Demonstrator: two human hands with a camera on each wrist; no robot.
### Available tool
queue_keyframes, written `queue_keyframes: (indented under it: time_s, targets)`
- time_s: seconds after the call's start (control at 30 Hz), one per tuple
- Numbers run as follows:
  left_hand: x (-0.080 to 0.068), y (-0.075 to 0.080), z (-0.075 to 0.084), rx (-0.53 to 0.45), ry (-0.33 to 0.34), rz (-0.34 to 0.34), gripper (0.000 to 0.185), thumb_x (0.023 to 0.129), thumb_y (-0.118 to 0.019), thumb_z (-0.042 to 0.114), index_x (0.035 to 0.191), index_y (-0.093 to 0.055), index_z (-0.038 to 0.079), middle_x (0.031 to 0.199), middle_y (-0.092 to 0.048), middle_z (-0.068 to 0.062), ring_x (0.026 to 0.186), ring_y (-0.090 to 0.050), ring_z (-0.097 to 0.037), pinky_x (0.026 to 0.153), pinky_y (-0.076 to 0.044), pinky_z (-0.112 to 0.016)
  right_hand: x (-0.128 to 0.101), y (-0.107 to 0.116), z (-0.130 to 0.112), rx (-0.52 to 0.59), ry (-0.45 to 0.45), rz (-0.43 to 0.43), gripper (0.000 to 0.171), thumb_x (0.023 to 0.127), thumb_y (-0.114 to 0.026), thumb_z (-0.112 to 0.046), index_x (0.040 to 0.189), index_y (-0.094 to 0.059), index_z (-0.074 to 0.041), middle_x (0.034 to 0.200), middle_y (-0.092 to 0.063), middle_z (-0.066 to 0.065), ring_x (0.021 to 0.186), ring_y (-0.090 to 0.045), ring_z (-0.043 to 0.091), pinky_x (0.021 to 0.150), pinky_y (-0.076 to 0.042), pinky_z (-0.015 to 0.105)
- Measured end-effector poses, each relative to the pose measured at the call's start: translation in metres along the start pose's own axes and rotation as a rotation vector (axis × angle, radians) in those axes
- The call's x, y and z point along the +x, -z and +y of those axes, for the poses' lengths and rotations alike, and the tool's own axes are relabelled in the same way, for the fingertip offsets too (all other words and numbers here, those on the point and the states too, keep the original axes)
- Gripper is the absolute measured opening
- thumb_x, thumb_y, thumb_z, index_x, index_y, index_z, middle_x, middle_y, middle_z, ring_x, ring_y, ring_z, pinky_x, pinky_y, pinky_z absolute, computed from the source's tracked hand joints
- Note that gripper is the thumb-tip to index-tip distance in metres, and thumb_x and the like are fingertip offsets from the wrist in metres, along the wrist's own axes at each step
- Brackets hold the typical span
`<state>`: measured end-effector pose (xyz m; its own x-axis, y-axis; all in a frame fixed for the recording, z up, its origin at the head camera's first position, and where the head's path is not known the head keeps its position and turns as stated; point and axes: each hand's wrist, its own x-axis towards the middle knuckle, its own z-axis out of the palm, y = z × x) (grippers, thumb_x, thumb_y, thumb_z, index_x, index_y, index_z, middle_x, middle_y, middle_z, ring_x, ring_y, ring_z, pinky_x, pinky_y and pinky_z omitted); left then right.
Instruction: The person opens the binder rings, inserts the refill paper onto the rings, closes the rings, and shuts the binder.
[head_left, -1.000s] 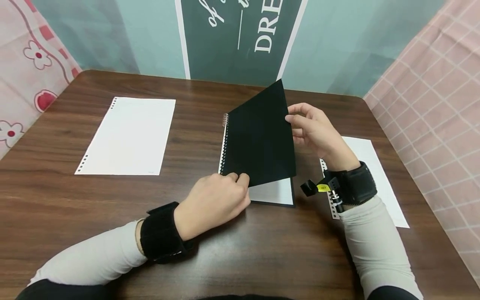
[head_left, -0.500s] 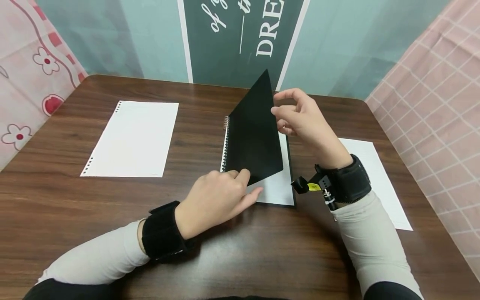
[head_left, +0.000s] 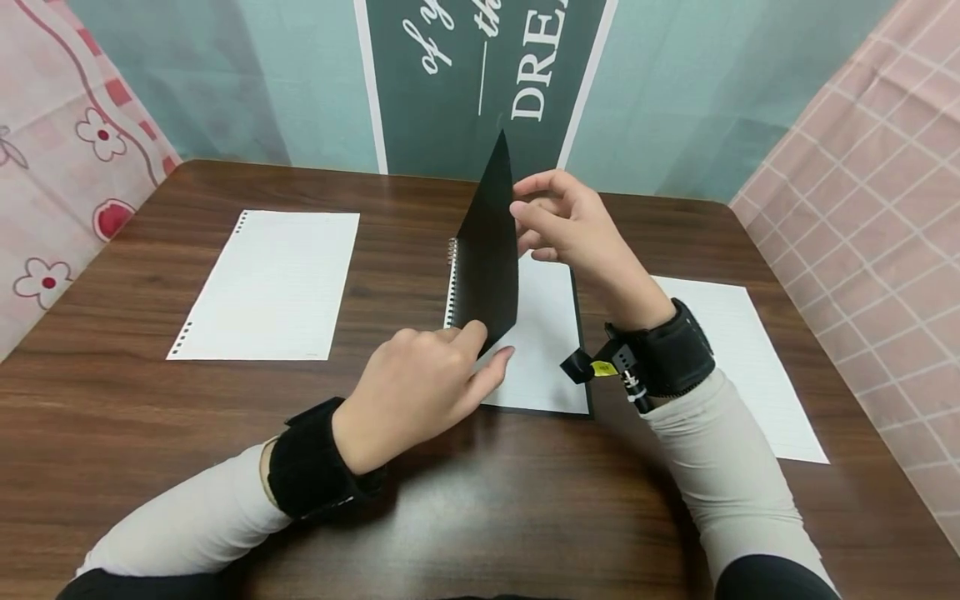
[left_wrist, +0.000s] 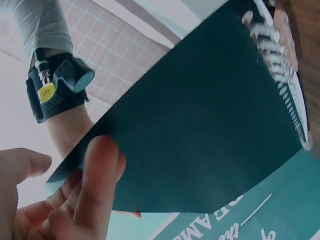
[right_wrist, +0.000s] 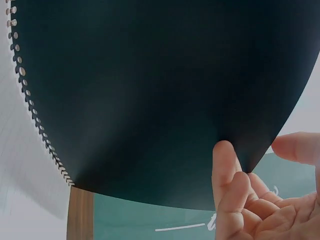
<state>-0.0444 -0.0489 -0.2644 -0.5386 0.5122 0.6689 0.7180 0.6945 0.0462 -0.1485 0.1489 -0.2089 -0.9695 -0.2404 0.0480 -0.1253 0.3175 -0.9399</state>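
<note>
A spiral notebook with a black cover [head_left: 487,250] lies mid-table in the head view. Its cover stands steeply raised from the ring binding [head_left: 452,283] on the left, baring a white page [head_left: 543,342]. My left hand [head_left: 427,383] is at the cover's near lower edge, index fingertip touching it and thumb stretched out over the page. In the left wrist view its fingers [left_wrist: 100,170] overlap the cover's outer face. My right hand [head_left: 566,221] is at the far free edge; in the right wrist view its fingers [right_wrist: 224,165] reach against the inner face, thumb apart at the edge.
A white punched sheet [head_left: 270,283] lies on the wooden table [head_left: 225,417] to the left. Another white sheet [head_left: 750,367] lies to the right, partly under the right forearm. A teal wall hanging [head_left: 315,83] stands behind the table, pink cloths at both sides.
The cover has swung up and leftward from a low slant to near upright, exposing more page. My right hand moved left with it; my left thumb has stretched away from the fingers.
</note>
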Motion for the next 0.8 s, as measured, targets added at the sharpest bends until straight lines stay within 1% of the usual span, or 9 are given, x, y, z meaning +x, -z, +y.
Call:
queue_keyframes:
  time_s: [0.17,0.3,0.37,0.43,0.5,0.57,0.67,0.73,0.8]
  targets:
    - [0.002,0.006,0.0,0.013,0.011,0.031,0.032,0.09,-0.067,0.017,0.066,-0.048,0.008,0.048,-0.031,0.005,0.043,-0.019,-0.007,0.04,-0.015,-0.02,0.004,-0.007,0.0,-0.007,0.023,-0.012,0.037,0.098,-0.06,-0.028,0.129,-0.05,-0.011,0.097,-0.068,0.01,0.075,-0.069,0.019,0.077,-0.052,0.035]
    - [0.004,0.011,0.0,0.02,0.024,0.059,0.026,0.09,-0.065,0.014,0.069,-0.052,0.007,0.048,-0.035,0.005,0.04,-0.025,-0.008,0.037,-0.021,-0.022,0.007,-0.011,-0.002,-0.004,0.04,-0.024,0.036,0.098,-0.06,-0.029,0.127,-0.05,-0.01,0.093,-0.068,0.007,0.075,-0.07,0.024,0.076,-0.052,0.036]
    - [0.004,0.013,0.0,0.043,0.025,0.071,0.025,0.09,-0.063,0.011,0.069,-0.051,0.007,0.048,-0.035,0.005,0.041,-0.024,-0.008,0.038,-0.02,-0.022,0.008,-0.014,-0.003,-0.003,0.043,-0.03,0.035,0.098,-0.06,-0.029,0.127,-0.051,-0.01,0.092,-0.068,0.007,0.075,-0.069,0.023,0.075,-0.052,0.035]
    - [0.004,0.015,0.0,0.068,0.026,0.075,0.027,0.09,-0.061,0.009,0.066,-0.049,0.008,0.048,-0.032,0.005,0.042,-0.021,-0.008,0.039,-0.017,-0.022,0.01,-0.016,-0.005,-0.009,0.043,-0.036,0.035,0.099,-0.06,-0.028,0.127,-0.051,-0.01,0.092,-0.068,0.007,0.074,-0.069,0.023,0.073,-0.052,0.033]
    - [0.004,0.018,0.0,0.092,0.027,0.075,0.028,0.089,-0.059,0.007,0.064,-0.047,0.008,0.048,-0.03,0.005,0.044,-0.018,-0.007,0.04,-0.015,-0.021,0.011,-0.019,-0.007,-0.021,0.045,-0.039,0.034,0.099,-0.059,-0.028,0.127,-0.052,-0.01,0.093,-0.067,0.008,0.073,-0.069,0.019,0.072,-0.053,0.033]
    - [0.004,0.02,0.0,0.1,0.032,0.066,0.028,0.089,-0.059,0.006,0.064,-0.047,0.008,0.048,-0.031,0.005,0.044,-0.018,-0.007,0.041,-0.014,-0.021,0.011,-0.021,-0.007,-0.043,0.048,-0.045,0.034,0.1,-0.059,-0.029,0.127,-0.053,-0.01,0.094,-0.066,0.009,0.074,-0.07,0.02,0.072,-0.052,0.034]
    - [0.004,0.024,-0.001,0.089,0.042,0.056,0.025,0.087,-0.062,0.005,0.065,-0.05,0.006,0.048,-0.034,0.005,0.042,-0.021,-0.007,0.039,-0.018,-0.021,0.013,-0.022,-0.005,-0.092,0.054,-0.053,0.035,0.101,-0.056,-0.033,0.128,-0.054,-0.011,0.099,-0.066,0.011,0.078,-0.069,0.021,0.071,-0.052,0.033]
    - [0.004,0.026,-0.002,0.072,0.054,0.049,0.025,0.087,-0.063,0.005,0.065,-0.051,0.005,0.047,-0.034,0.004,0.043,-0.021,-0.007,0.038,-0.019,-0.021,0.015,-0.021,-0.002,-0.143,0.06,-0.062,0.036,0.102,-0.053,-0.034,0.129,-0.054,-0.01,0.104,-0.066,0.012,0.082,-0.068,0.022,0.071,-0.051,0.033]
    - [0.004,0.028,-0.003,0.044,0.069,0.035,0.026,0.086,-0.063,0.004,0.064,-0.049,0.005,0.048,-0.033,0.004,0.044,-0.02,-0.006,0.039,-0.019,-0.021,0.016,-0.018,0.003,-0.217,0.068,-0.071,0.037,0.103,-0.052,-0.034,0.13,-0.054,-0.01,0.11,-0.066,0.013,0.088,-0.065,0.022,0.073,-0.05,0.034]
